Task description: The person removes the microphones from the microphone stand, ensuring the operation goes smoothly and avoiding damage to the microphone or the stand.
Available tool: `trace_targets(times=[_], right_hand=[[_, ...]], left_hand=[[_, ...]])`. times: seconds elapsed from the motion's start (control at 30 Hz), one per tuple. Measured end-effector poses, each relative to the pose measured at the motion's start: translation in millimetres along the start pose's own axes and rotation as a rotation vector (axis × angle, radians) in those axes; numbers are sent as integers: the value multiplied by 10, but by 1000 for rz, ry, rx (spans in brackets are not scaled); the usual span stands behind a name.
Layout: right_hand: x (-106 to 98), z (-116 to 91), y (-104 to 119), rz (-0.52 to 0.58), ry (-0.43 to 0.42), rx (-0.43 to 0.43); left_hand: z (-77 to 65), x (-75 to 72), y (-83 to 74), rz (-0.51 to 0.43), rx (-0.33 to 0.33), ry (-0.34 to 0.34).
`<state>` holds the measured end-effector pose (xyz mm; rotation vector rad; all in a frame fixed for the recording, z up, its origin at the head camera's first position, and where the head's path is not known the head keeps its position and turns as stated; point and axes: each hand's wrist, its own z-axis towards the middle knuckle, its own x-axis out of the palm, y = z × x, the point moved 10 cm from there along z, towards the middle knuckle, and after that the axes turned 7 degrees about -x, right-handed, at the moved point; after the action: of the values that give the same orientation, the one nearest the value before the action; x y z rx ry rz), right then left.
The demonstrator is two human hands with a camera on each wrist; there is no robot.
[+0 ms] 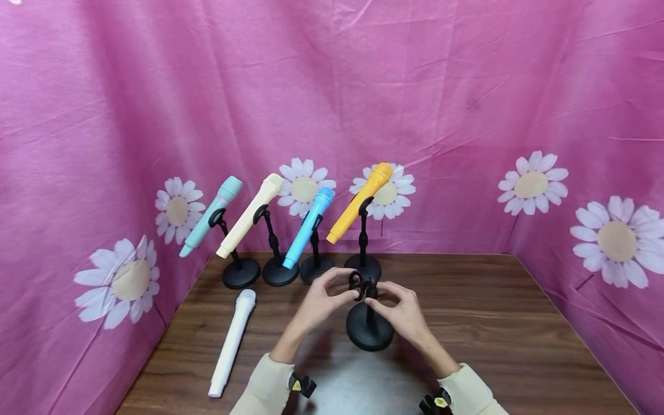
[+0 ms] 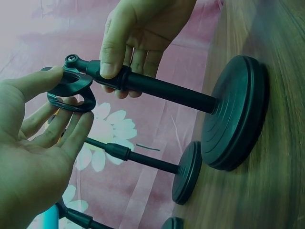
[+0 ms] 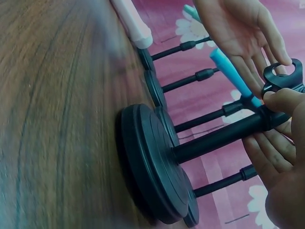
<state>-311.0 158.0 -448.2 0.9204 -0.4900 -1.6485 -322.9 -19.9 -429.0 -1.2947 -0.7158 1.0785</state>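
Observation:
A small black microphone stand (image 1: 369,334) stands upright on its round base, in front of both arms. My left hand (image 1: 323,300) pinches the ring-like holder clip (image 2: 78,86) at the stand's top, thumb on one side and fingers on the other. Just under the joint, my right hand (image 1: 403,312) grips the upper pole (image 2: 164,93) between thumb and fingers. In the left wrist view a screw (image 2: 71,58) shows at the joint beside the clip. No microphone sits in this clip. A white microphone (image 1: 232,346) lies on the table left of my left hand.
Along the back of the wooden table (image 1: 482,323) several black stands hold tilted microphones: mint (image 1: 211,216), cream (image 1: 250,216), blue (image 1: 309,227) and orange (image 1: 359,203). A pink cloth with daisies (image 1: 441,86) hangs behind and at the sides.

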Motion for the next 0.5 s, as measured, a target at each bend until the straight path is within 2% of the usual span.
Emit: trace_targets(times=[0.3, 0.5], right_hand=[[-176, 16, -7, -23, -26, 10], [-339, 25, -38, -53, -54, 17]], left_hand=[[83, 89, -46, -53, 38, 16], [152, 115, -93, -32, 42, -7]])
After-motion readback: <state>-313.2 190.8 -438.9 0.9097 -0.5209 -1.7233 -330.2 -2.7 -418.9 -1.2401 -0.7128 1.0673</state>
